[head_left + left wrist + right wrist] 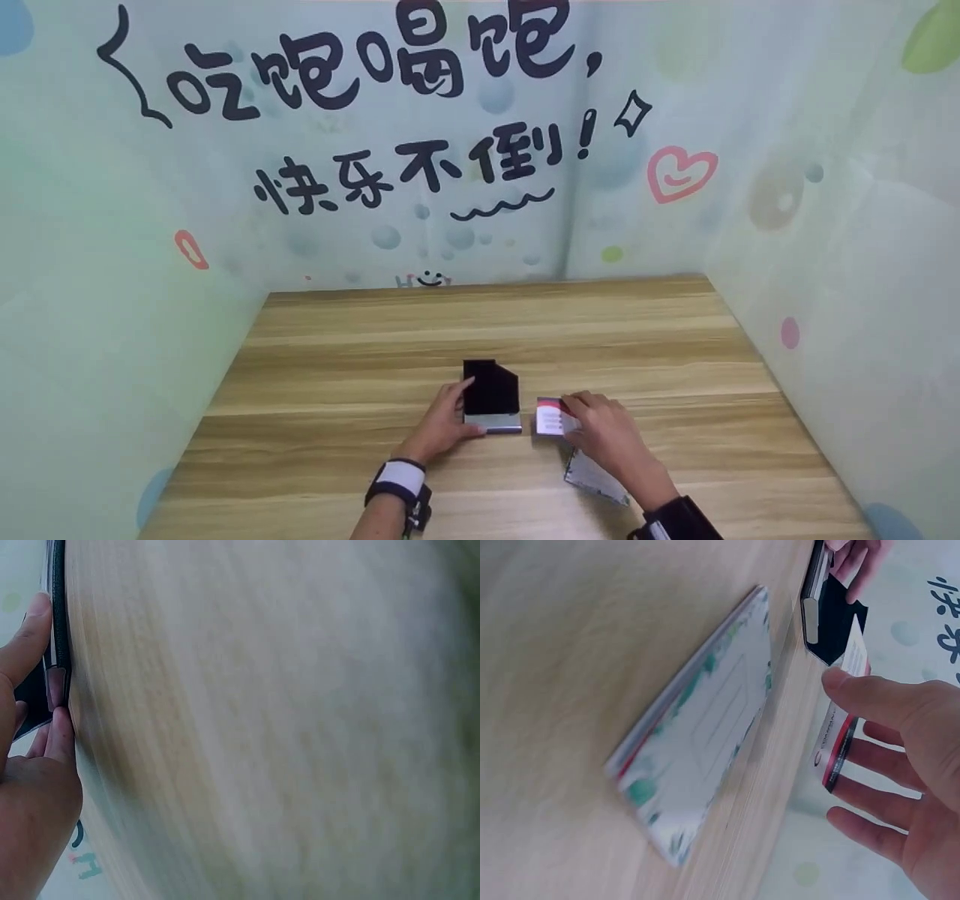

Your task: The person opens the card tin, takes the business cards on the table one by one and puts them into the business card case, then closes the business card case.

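My left hand (444,421) grips the left side of a card case (492,390), its black flap folded back and a silver strip along the near edge. In the left wrist view, the thumb and fingers hold the dark edge of the case (60,622). Just right of it, my right hand (606,431) pinches a white business card (550,420) with a red and black band. The thumb lies on one face of the card (831,739) and the fingers behind it. Below that hand, partly covered by it, lies a stack of cards (595,478) with a green leaf border.
The wooden table (337,360) carries all of these things. Printed cloth walls (420,240) with dark lettering rise at its back and sides. A strap with a device (397,484) sits on the left wrist, and a dark band (679,519) on the right.
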### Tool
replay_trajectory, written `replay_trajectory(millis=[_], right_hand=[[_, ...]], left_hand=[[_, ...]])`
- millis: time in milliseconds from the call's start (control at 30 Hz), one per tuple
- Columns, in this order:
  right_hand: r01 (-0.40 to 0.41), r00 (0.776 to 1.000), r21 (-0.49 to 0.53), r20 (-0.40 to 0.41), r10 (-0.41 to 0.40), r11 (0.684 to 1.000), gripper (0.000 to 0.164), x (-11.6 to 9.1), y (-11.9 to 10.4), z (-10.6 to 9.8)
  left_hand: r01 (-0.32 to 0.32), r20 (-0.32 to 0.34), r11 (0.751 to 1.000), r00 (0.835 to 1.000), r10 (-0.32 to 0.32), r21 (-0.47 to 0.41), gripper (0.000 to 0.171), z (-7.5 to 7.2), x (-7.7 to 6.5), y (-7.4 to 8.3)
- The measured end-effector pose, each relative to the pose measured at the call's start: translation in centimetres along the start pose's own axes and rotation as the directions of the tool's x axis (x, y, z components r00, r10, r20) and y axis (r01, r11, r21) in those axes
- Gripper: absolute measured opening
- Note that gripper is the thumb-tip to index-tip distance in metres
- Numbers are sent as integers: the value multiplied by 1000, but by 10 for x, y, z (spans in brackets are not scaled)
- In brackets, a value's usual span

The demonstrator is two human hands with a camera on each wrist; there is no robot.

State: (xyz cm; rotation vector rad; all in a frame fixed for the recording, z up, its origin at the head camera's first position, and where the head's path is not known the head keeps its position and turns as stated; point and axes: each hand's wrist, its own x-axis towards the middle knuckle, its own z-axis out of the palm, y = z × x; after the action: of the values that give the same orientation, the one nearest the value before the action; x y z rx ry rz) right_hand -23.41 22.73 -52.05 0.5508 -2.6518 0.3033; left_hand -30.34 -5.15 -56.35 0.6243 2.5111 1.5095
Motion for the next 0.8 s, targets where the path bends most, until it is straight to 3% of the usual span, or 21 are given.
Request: replay_trajectory(millis=[133,333,533,667,800], right_hand=[[1,1000,18,-17,-1,1000,47,9,-5,5],[70,989,8,-132,-68,998,33,27,-10,14],[154,965,34,-219,-143,987,23,47,-19,21],[165,962,5,-223,-160,986,20,59,-27,26],[153,972,-26,-175,-155,988,20,68,-34,30]], left_hand=[[-5,2,999,1000,5,-41,84,2,0,-2],[-37,-7,992,999,37,-117,84,2,1,-5],[-12,-5,998,1000,12,-61,85,2,0,-4],[-1,-2,999,1000,1,-52,85,2,0,-4],[-8,3,994,1000,8,-111,85,1,0,-4]])
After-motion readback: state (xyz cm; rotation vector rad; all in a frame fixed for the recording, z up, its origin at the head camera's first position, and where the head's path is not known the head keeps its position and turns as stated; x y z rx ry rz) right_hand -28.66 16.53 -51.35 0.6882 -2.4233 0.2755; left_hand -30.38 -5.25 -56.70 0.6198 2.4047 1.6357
